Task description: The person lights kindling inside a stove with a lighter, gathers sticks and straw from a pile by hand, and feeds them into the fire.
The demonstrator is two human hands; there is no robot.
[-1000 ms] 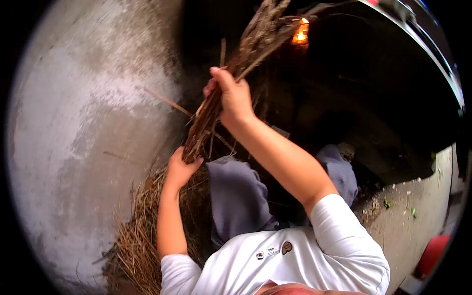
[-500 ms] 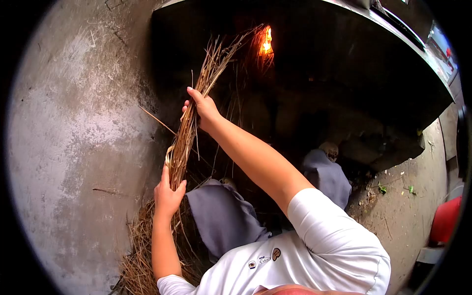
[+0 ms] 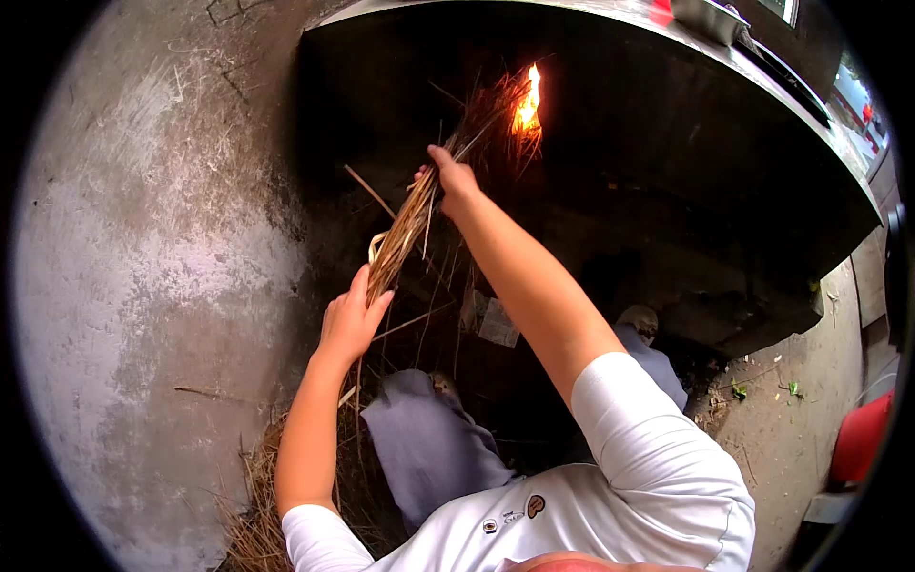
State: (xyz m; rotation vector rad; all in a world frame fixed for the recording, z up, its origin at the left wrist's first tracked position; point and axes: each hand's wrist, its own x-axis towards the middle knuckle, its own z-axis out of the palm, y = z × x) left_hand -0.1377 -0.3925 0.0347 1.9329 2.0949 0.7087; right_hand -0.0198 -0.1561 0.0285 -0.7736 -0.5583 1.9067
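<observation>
Stained, scuffed concrete (image 3: 162,257) spreads across the left of the room, dull grey with paler patches. Low down beside it, a heap of straw (image 3: 255,510) lies loose next to the person's left forearm. Next along is the left hand (image 3: 350,321), thumb spread from the fingers and cupped about the lower end of a bundle of dry stalks (image 3: 405,229). That bundle slants up and to the right between the two hands, a few stems poking out sideways. Below it I see a bent leg in grey trousers (image 3: 429,443). Further up the bundle, the right hand (image 3: 456,181) is curled closed around the stalks, thumb lying along them. Beyond that grip the stalks fan out toward a bright flame (image 3: 529,105) at the dark stove front (image 3: 686,133); whether the tips touch the fire I can't tell. Beneath the right forearm lies a pale flat scrap (image 3: 498,324), and lower down is the person's white T-shirt (image 3: 658,458). Over to the right, a metal bowl (image 3: 708,19) sits on the stove's top edge, green leaves (image 3: 739,390) lie on the ground, and a red bucket (image 3: 863,439) stands at the far side.
</observation>
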